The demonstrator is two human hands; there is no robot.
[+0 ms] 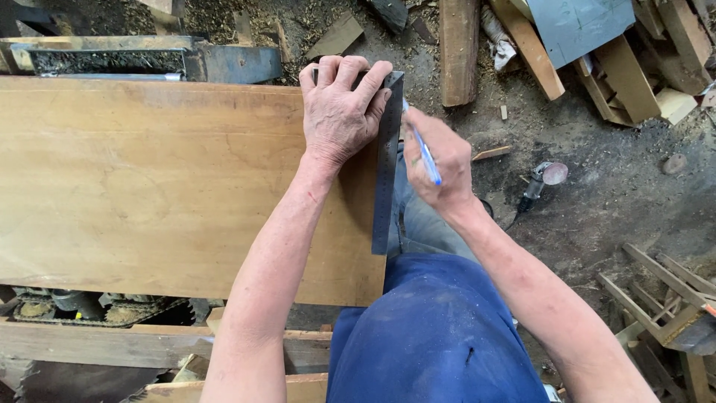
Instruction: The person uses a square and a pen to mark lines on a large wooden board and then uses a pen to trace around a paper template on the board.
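A dark metal try square (386, 160) lies along the right end of a wide wooden board (149, 186), its long blade running down the board's edge and its upper end reaching the far corner. The left hand (339, 112) presses flat on the square and the board, fingers spread and bent over the far edge, so its grip is a downward press more than a closed hold. The right hand (440, 160) is closed around a blue pen (426, 155), fingers pinched tight on it, with the pen's tip hidden near the blade's outer side (I cannot tell if it touches the wood). Below the hands are the person's blue trousers (436, 336). The board rests on a bench of rough timbers (112, 339), with dark machine parts visible under it. On the dusty floor (597, 201) to the right lies a small power tool with a round disc (543, 179), well apart from the board. Wood offcuts (459, 48) and sawdust lie farther away, and a small wooden frame (667, 298) stands at the lower right.
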